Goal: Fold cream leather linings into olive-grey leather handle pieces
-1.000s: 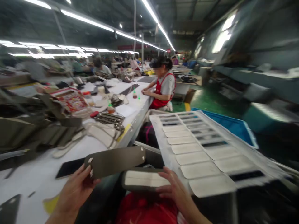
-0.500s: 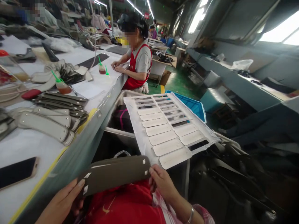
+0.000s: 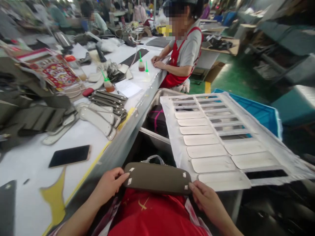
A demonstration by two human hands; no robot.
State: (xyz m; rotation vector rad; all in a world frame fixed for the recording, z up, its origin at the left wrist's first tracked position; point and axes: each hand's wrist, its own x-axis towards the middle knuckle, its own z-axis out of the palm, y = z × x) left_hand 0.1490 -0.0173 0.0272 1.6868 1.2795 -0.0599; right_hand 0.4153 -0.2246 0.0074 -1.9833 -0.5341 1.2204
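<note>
I hold a long olive-brown padded piece (image 3: 157,178) with small white marks at its corners, level in front of my red apron (image 3: 152,216). My left hand (image 3: 109,183) grips its left end and my right hand (image 3: 206,198) pinches its right end. To the right stands a white die-cut sheet (image 3: 231,164) with several rounded white inserts in two columns, some slots empty. A stack of similar grey and dark pieces (image 3: 104,111) lies on the white worktable (image 3: 73,137) at my left.
A black phone (image 3: 69,156) lies on the table near its edge. Glue bottles (image 3: 108,84) and a red patterned box (image 3: 57,70) stand farther back. A person in a red apron (image 3: 183,55) works at the same table. A blue crate (image 3: 258,113) sits behind the sheet.
The two separate pieces I held a second ago are now together as one piece. My hands have moved to its two ends and hold it level. My view has swung left and down.
</note>
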